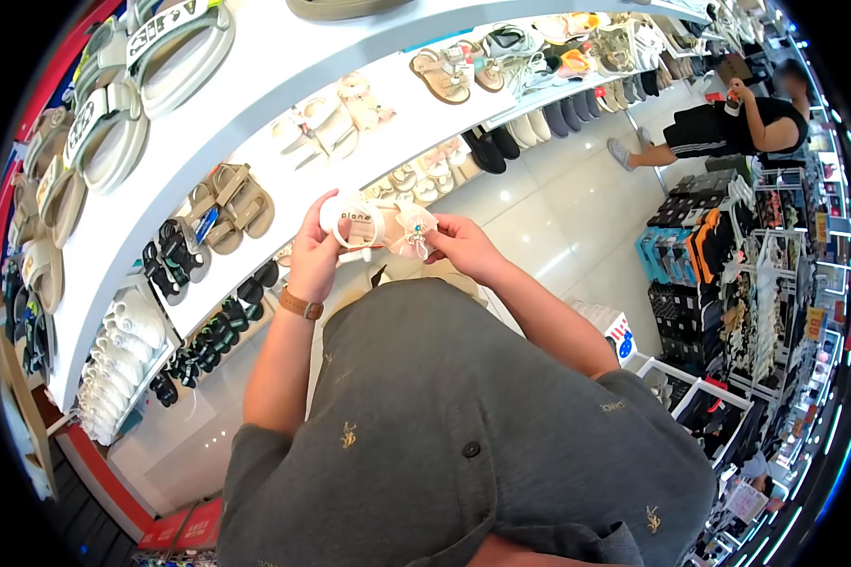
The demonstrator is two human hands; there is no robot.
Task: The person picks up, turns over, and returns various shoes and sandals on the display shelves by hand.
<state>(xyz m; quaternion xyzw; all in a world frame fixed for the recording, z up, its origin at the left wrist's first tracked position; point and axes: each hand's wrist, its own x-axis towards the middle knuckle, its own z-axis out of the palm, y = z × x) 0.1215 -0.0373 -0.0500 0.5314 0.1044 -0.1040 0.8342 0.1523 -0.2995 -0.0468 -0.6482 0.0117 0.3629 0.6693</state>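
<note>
A pale pink sandal (388,225), with a bow and a blue-green ornament at its right end, is held level between both hands in front of the chest. My left hand (316,248) grips its left end, where "plane" lettering shows, with the thumb near the white rim. At the bow end, my right hand (465,248) pinches the sandal between thumb and fingers. A brown strap (301,303) circles my left wrist. Behind the sandal are the white shelf edge and a lower row of light sandals (424,176).
Curved white shelves (255,121) with sandals run from lower left to upper right. Brown sandals (232,208) and black sandals (173,255) stand on the left. A person (761,123) in black is at the upper right, beyond the tiled floor (563,203). Racks of socks (690,246) stand right.
</note>
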